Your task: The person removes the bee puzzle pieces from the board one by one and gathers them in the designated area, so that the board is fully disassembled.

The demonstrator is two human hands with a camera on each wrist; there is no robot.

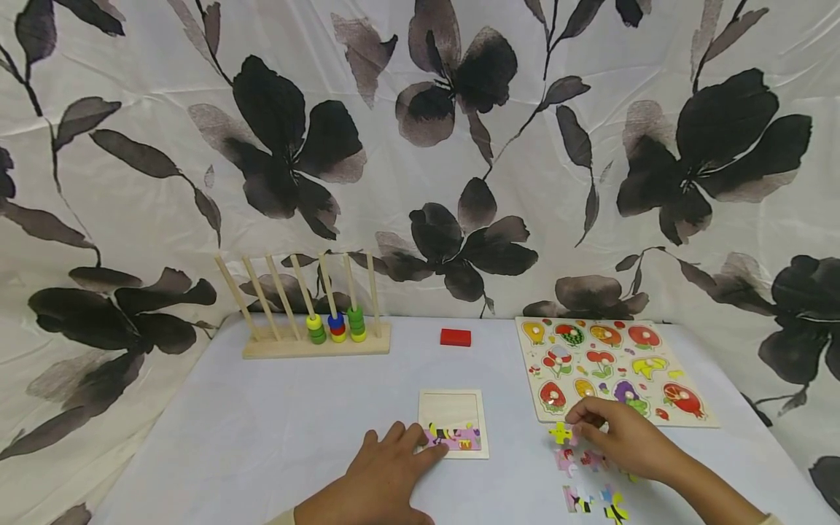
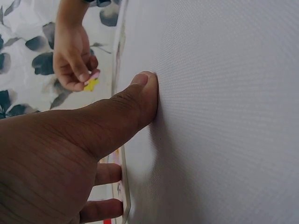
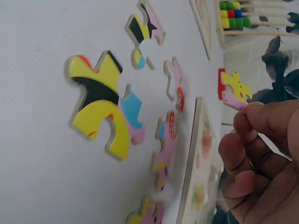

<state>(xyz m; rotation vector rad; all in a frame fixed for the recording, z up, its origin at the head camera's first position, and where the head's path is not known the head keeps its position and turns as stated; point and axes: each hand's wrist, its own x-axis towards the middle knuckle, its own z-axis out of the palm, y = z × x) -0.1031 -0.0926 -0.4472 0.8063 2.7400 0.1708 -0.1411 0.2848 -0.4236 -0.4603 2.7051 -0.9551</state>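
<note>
My right hand (image 1: 620, 437) pinches a yellow and pink jigsaw piece (image 3: 236, 91) between thumb and forefinger, lifted off the table. Below that hand lie several loose jigsaw pieces (image 3: 100, 100) in yellow, black, pink and blue. My left hand (image 1: 387, 474) rests at the lower left edge of a small wooden puzzle tray (image 1: 453, 402), its fingers spread and fairly straight. In the tray's lower part sits a strip of joined pieces (image 1: 459, 437) with pink, yellow and black printing; the upper part shows bare wood. In the left wrist view the thumb (image 2: 135, 100) touches the white tabletop.
Behind the right hand lies a wooden fruit peg puzzle board (image 1: 531, 379). A red block (image 1: 456, 337) is at the back middle. At the back left stands a wooden peg abacus (image 1: 315, 350) with coloured rings. A flowered cloth (image 1: 367, 175) hangs behind the table.
</note>
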